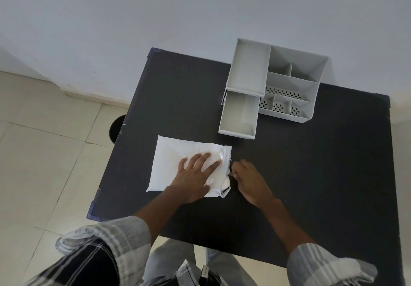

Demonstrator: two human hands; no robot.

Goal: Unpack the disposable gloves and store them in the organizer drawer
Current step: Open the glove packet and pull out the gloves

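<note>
A white plastic package of gloves (171, 163) lies flat on the black table (311, 174), near its left front. My left hand (195, 174) rests flat on the package's right half, fingers spread. My right hand (249, 179) is at the package's right edge, its fingers pinched on that edge. The grey organizer (289, 81) stands at the back of the table. Its lower drawer (239, 116) is pulled out toward me and looks empty.
The organizer has several open compartments on top, some with perforated floors. The table stands against a white wall. A tiled floor lies to the left, with a dark round object (116, 127) beside the table's left edge.
</note>
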